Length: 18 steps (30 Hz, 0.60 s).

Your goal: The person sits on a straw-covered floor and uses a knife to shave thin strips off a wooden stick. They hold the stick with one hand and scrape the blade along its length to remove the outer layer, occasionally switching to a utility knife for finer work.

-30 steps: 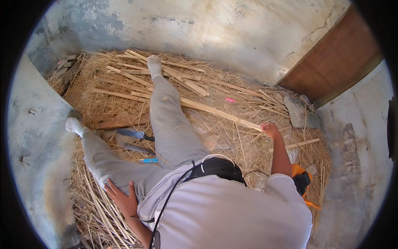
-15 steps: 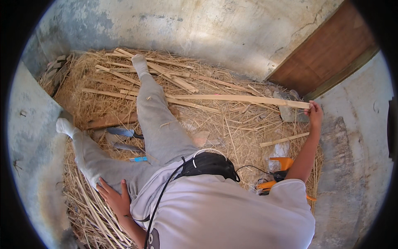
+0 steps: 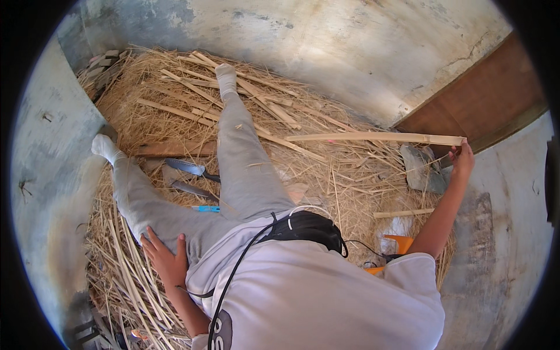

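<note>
I sit on a bed of straw with my legs in grey trousers stretched out. My right hand is out to the right and grips the end of a long pale cane strip, which lies level across the straw toward my right knee. My left hand rests flat on my left thigh with its fingers spread and holds nothing. Two dark blades lie between my legs, with a blue-handled cutter close below them.
Several split cane strips lie across the straw near my right foot. Rough plastered walls close in at the left and back. A brown wooden board leans at the right. A grey stone and an orange object lie beside my right arm.
My right hand took hold of the long strip and swung it out to the right, lifting it off the straw. My left hand stayed on my thigh.
</note>
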Each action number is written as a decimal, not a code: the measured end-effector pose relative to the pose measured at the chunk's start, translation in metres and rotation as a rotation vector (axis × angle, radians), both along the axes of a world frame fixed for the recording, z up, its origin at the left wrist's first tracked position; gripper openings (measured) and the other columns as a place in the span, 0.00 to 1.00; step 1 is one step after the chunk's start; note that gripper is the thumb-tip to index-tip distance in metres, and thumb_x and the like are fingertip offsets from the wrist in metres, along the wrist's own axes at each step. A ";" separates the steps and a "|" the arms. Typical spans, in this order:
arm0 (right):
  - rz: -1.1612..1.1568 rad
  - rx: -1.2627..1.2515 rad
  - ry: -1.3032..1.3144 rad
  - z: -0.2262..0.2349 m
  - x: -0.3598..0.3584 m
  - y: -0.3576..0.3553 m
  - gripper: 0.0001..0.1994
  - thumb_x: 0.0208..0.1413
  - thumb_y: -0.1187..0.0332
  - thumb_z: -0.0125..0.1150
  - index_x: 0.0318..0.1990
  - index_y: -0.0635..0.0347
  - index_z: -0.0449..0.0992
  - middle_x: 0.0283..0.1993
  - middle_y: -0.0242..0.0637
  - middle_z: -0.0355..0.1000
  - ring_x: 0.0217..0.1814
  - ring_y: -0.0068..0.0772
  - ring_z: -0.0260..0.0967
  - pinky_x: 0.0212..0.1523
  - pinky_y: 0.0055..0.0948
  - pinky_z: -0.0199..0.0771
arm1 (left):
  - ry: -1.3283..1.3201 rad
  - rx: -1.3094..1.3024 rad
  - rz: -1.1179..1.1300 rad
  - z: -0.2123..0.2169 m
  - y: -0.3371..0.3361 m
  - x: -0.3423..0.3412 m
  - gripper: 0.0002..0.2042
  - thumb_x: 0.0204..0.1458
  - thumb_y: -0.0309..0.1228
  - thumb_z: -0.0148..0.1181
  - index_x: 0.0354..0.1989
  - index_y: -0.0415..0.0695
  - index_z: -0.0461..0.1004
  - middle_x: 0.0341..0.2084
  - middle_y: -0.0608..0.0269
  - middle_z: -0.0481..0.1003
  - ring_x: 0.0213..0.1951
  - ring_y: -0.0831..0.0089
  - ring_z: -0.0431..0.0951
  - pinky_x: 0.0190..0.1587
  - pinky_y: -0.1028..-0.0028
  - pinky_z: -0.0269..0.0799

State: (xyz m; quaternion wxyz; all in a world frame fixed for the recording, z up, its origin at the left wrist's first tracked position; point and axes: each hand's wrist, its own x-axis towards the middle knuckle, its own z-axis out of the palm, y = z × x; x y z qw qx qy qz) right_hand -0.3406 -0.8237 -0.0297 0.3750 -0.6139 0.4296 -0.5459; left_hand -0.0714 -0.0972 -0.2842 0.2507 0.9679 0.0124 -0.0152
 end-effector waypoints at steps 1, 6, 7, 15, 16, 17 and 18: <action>-0.005 -0.055 0.036 0.001 0.005 -0.002 0.14 0.65 0.58 0.60 0.47 0.60 0.80 0.34 0.28 0.74 0.36 0.19 0.73 0.32 0.23 0.74 | 0.004 0.001 0.004 0.001 -0.001 0.000 0.47 0.55 0.54 0.62 0.77 0.48 0.44 0.73 0.33 0.44 0.73 0.35 0.44 0.70 0.43 0.48; 0.029 -0.206 0.117 0.027 0.041 0.029 0.15 0.64 0.59 0.63 0.49 0.60 0.80 0.35 0.27 0.74 0.36 0.17 0.71 0.33 0.22 0.73 | 0.010 0.007 -0.008 0.001 0.000 -0.001 0.47 0.55 0.54 0.61 0.77 0.47 0.44 0.73 0.34 0.44 0.73 0.35 0.45 0.70 0.43 0.49; 0.074 -0.230 0.107 0.029 0.050 0.037 0.14 0.64 0.59 0.64 0.49 0.60 0.80 0.34 0.26 0.74 0.35 0.16 0.70 0.33 0.21 0.73 | 0.033 0.027 0.003 0.005 -0.002 -0.001 0.47 0.55 0.54 0.61 0.77 0.47 0.44 0.73 0.34 0.45 0.73 0.35 0.45 0.70 0.43 0.49; 0.108 -0.636 0.059 0.090 0.122 0.129 0.14 0.64 0.60 0.64 0.48 0.62 0.81 0.39 0.30 0.79 0.35 0.16 0.68 0.37 0.19 0.72 | 0.126 0.060 0.014 0.020 -0.012 0.002 0.47 0.55 0.55 0.61 0.76 0.45 0.43 0.73 0.35 0.44 0.73 0.38 0.46 0.70 0.44 0.50; 0.091 -0.705 -0.012 0.098 0.126 0.142 0.14 0.65 0.61 0.63 0.48 0.64 0.80 0.40 0.32 0.79 0.37 0.17 0.70 0.39 0.20 0.71 | 0.124 0.048 0.003 0.020 -0.013 0.003 0.47 0.55 0.55 0.61 0.76 0.44 0.44 0.73 0.35 0.45 0.73 0.37 0.45 0.70 0.45 0.49; 0.077 -0.774 -0.081 0.107 0.134 0.162 0.14 0.66 0.61 0.61 0.47 0.65 0.80 0.42 0.35 0.79 0.40 0.18 0.71 0.41 0.20 0.71 | 0.107 0.044 -0.012 0.018 -0.013 0.005 0.47 0.55 0.54 0.61 0.76 0.44 0.44 0.73 0.34 0.45 0.73 0.37 0.45 0.71 0.45 0.49; 0.061 -0.842 -0.146 0.115 0.140 0.179 0.15 0.67 0.62 0.59 0.47 0.67 0.79 0.43 0.38 0.79 0.43 0.19 0.72 0.43 0.21 0.71 | 0.094 0.040 -0.028 0.013 -0.012 0.006 0.47 0.56 0.54 0.61 0.76 0.43 0.44 0.73 0.34 0.45 0.73 0.36 0.45 0.71 0.46 0.49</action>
